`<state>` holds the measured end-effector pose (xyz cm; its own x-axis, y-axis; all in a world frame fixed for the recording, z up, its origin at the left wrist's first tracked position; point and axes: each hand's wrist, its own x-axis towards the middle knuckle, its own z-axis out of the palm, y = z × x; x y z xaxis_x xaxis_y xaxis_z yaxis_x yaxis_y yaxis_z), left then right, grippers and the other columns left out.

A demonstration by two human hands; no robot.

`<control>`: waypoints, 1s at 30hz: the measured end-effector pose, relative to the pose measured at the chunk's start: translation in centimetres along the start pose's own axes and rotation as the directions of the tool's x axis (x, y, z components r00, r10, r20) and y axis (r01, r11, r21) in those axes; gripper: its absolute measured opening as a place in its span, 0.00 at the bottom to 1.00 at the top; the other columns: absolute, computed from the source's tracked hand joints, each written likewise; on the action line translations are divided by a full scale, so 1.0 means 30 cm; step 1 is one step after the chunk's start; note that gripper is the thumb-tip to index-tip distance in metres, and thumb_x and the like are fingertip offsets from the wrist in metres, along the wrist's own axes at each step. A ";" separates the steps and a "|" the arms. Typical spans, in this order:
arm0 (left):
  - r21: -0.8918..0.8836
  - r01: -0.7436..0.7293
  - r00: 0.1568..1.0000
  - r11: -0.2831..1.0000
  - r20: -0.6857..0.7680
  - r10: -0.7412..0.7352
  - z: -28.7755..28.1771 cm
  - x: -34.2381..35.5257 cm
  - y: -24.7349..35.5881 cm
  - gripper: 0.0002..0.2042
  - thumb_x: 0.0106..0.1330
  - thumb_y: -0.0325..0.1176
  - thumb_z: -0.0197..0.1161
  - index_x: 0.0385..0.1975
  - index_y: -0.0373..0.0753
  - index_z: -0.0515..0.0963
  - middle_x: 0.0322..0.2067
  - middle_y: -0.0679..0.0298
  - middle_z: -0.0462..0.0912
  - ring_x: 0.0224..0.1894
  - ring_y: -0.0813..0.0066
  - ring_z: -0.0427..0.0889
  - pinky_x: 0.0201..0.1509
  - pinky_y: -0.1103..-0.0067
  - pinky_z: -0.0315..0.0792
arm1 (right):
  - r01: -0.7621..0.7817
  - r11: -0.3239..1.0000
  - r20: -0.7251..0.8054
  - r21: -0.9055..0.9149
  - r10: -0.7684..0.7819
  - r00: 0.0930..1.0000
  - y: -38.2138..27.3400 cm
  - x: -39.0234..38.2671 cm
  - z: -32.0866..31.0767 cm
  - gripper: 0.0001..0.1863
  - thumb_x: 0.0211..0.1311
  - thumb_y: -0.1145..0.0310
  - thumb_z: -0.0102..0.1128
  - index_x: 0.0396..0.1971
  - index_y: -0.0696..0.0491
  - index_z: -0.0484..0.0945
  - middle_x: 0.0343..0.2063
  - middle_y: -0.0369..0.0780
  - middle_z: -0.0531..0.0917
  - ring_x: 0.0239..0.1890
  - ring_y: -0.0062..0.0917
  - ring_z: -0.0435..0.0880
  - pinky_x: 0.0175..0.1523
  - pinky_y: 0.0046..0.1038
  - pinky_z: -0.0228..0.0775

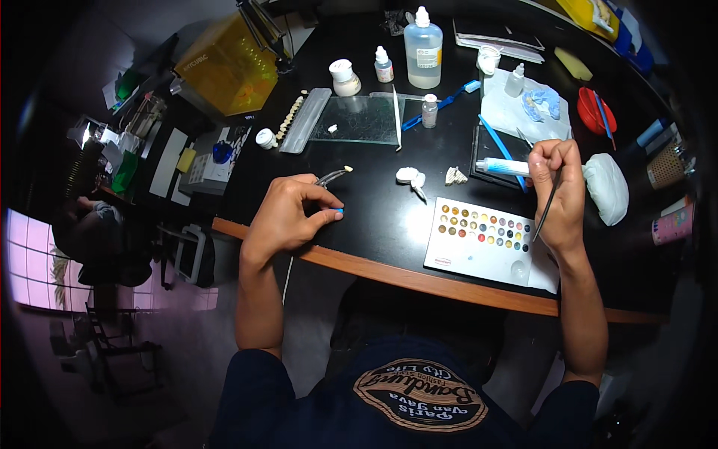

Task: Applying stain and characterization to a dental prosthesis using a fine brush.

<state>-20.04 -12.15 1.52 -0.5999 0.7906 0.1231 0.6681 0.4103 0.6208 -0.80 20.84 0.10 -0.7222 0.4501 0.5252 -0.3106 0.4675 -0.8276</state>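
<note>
My left hand (290, 213) is closed around metal forceps (329, 178), whose jaws grip a small tooth-coloured crown (348, 169). Between its thumb and index finger is a small blue piece (341, 212), perhaps a cap. My right hand (561, 198) grips a slim syringe (502, 167) with a blue-and-white label, pointing left. A thin dark-handled brush (547, 206) also runs through the right fingers, slanting down toward the palette. Below and left of that hand lies the white palette (479, 258) with rows of coloured dabs. White dental models (410, 177) rest between my hands.
Behind sit a glass slab (359, 131), a clear bottle (423, 56), a white jar (345, 78), a small vial (429, 111) and a blue toothbrush (441, 105). On the right are a red dish (596, 112) and white cloth (606, 188). A wooden edge (389, 275) borders the black table.
</note>
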 end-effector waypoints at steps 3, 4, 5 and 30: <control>0.014 -0.039 0.999 0.999 0.011 0.039 -0.007 0.018 0.040 0.07 0.55 0.26 0.77 0.32 0.36 0.88 0.24 0.67 0.78 0.24 0.80 0.71 0.27 0.79 0.61 | -0.020 0.997 0.013 0.073 0.019 1.000 -0.014 0.000 0.009 0.12 0.76 0.77 0.54 0.35 0.52 0.60 0.36 0.36 0.73 0.33 0.11 0.67 0.37 0.16 0.65; -0.083 -0.032 0.999 0.996 0.000 0.032 -0.008 0.030 0.064 0.06 0.56 0.27 0.76 0.32 0.36 0.88 0.24 0.67 0.79 0.24 0.82 0.71 0.27 0.80 0.61 | -0.014 0.996 0.018 0.091 0.012 1.000 -0.004 0.003 0.008 0.12 0.75 0.76 0.54 0.35 0.52 0.60 0.36 0.36 0.74 0.34 0.11 0.69 0.38 0.16 0.68; -0.180 -0.027 1.000 0.983 -0.008 0.026 -0.011 0.050 0.090 0.06 0.57 0.27 0.75 0.33 0.37 0.88 0.24 0.67 0.80 0.24 0.83 0.71 0.27 0.81 0.62 | -0.038 0.990 0.026 0.135 0.035 0.999 -0.018 0.004 0.006 0.12 0.75 0.76 0.55 0.35 0.51 0.60 0.37 0.36 0.74 0.35 0.12 0.71 0.40 0.18 0.72; -0.985 0.072 0.984 0.154 0.095 0.149 0.225 0.408 0.333 0.10 0.75 0.32 0.62 0.51 0.37 0.78 0.38 0.66 0.82 0.27 0.89 0.66 0.24 0.90 0.57 | 0.132 0.964 -0.173 0.231 -0.093 0.980 -0.035 0.007 -0.011 0.15 0.66 0.76 0.69 0.32 0.54 0.66 0.33 0.33 0.73 0.28 0.07 0.69 0.30 0.12 0.71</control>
<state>-17.74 4.70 3.98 -0.4488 0.8825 0.1405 -0.3737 -0.3281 0.8676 -0.42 20.71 1.15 -0.5721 0.5298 0.6261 -0.5377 0.3342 -0.7741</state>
